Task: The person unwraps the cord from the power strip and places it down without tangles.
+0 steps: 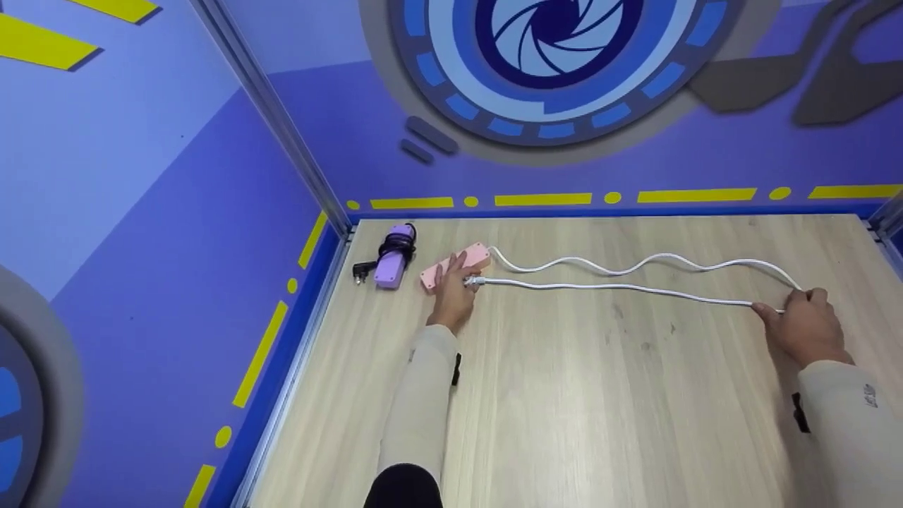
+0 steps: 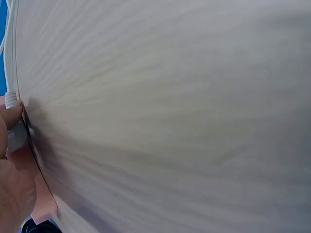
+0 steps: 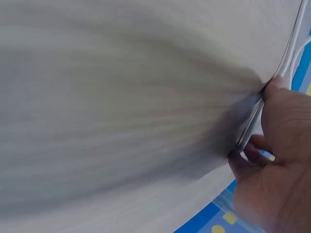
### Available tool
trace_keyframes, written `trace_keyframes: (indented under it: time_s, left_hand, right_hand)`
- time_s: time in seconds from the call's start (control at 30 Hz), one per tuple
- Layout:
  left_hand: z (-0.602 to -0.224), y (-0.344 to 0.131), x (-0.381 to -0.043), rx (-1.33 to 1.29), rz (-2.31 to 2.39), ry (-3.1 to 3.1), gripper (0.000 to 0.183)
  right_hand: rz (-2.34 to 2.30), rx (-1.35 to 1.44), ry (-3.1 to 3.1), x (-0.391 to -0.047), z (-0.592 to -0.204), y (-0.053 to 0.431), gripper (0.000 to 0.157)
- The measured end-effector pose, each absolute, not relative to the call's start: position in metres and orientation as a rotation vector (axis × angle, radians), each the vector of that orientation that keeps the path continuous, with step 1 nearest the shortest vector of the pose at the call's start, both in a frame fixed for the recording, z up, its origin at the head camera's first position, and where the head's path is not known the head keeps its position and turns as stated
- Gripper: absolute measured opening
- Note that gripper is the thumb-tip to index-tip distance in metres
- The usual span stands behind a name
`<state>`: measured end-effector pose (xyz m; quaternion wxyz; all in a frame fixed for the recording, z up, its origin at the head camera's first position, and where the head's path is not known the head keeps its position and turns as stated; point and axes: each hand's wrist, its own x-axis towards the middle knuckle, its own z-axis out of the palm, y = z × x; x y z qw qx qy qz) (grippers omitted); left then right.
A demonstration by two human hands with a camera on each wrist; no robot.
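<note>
a pale wood-grain table (image 1: 600, 395) here, blue-purple printed walls (image 1: 317, 141) on the far and left sides! a dark shape (image 1: 403, 487) at the near edge, hard to make out; the pink power strip (image 1: 477, 255) is partly covered by fingers. far left, the left hand (image 1: 455, 296) lies across that strip, pinching the white plug (image 1: 473, 281); far right, the right hand (image 1: 810, 326) grips the white cord (image 1: 600, 286) at its bend, stretched between both.
</note>
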<state>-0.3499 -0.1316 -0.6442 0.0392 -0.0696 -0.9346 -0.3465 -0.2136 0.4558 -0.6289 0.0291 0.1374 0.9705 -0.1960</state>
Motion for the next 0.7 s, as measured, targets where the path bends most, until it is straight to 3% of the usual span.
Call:
trace_keyframes:
  time_s: [0.4,0.7]
  left_hand:
    - [-0.638,-0.132,-0.358,-0.220,-0.998,-2.923,0.016]
    - [-0.641,-0.129,-0.361,-0.175,-0.959,-2.917,0.018]
  right_hand:
    - [-0.507,0.426,3.115,-0.231,-0.631,0.429,0.054]
    - [-0.438,0.443,3.122,-0.235,-0.627,0.425,0.052]
